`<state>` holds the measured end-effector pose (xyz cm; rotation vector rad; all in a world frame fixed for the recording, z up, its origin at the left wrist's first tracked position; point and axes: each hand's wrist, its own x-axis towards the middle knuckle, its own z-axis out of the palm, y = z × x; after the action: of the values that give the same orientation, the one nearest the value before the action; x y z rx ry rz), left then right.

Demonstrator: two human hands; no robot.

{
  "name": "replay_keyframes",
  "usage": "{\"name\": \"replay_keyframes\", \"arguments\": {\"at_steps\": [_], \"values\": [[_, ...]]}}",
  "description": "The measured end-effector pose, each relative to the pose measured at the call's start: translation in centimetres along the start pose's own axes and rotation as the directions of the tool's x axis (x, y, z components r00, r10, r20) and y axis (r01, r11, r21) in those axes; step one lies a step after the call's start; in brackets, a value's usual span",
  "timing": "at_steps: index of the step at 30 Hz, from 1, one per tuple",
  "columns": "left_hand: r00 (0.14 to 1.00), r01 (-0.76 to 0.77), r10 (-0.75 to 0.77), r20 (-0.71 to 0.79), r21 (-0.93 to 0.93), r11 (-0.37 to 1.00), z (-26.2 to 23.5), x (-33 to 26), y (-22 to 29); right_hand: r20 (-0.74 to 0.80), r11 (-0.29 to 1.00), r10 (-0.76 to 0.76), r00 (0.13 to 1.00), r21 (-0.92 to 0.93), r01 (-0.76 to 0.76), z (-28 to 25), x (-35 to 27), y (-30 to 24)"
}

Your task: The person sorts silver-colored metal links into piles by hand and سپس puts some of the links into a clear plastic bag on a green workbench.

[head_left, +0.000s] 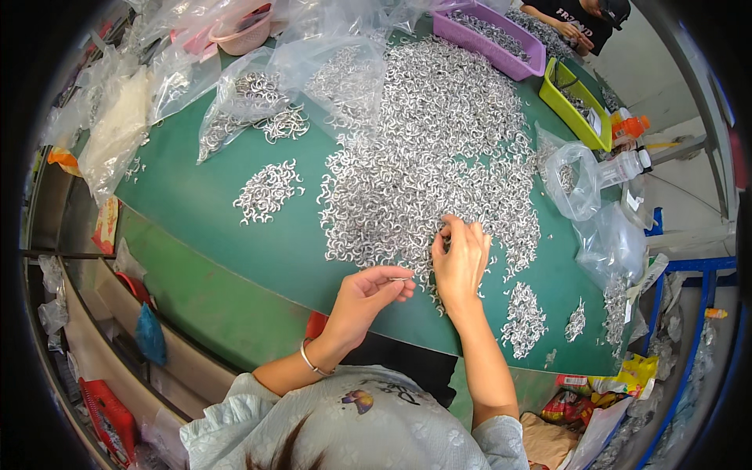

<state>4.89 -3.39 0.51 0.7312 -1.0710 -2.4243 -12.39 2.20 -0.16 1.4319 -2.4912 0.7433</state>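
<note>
The person's left grip [364,296] has thumb and fingertips pressed together, pinching a slim metal piece [402,279] at the near edge of the main heap of curved metal pieces [423,149]. The right grip [460,262] reaches down into that heap, its thumb and forefinger bent close together; whether they pinch a piece cannot be told. The heap spreads ahead of both grips across the green surface [180,172], with a small separate pile [269,190] ahead and left of the left grip, and another pile [523,319] behind and right of the right grip. Handling pieces this small and interlocked probably goes best with a light fingertip pinch at the left, held just clear of the loose pieces below it. The right grip would do well to take one curve at a time, lifting straight up so that hooked neighbours drop off, and to keep its wrist high so that the forearm does not sweep the pile beside it.
</note>
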Motion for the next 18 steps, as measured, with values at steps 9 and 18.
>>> {"name": "replay_keyframes", "arguments": {"at_steps": [9, 18], "values": [[0.998, -0.039, 0.04, -0.056, 0.007, 0.999, -0.5, -0.6, -0.5, 0.039, 0.971, -0.191, 0.981, 0.152, 0.183, -0.6, -0.7, -2.2], [0.995, -0.058, 0.055, -0.085, -0.036, 0.998, 0.0, -0.3, -0.7, 0.206, 0.95, -0.304, 0.93, -0.014, 0.313, -1.3, -0.7, -2.4]]}}
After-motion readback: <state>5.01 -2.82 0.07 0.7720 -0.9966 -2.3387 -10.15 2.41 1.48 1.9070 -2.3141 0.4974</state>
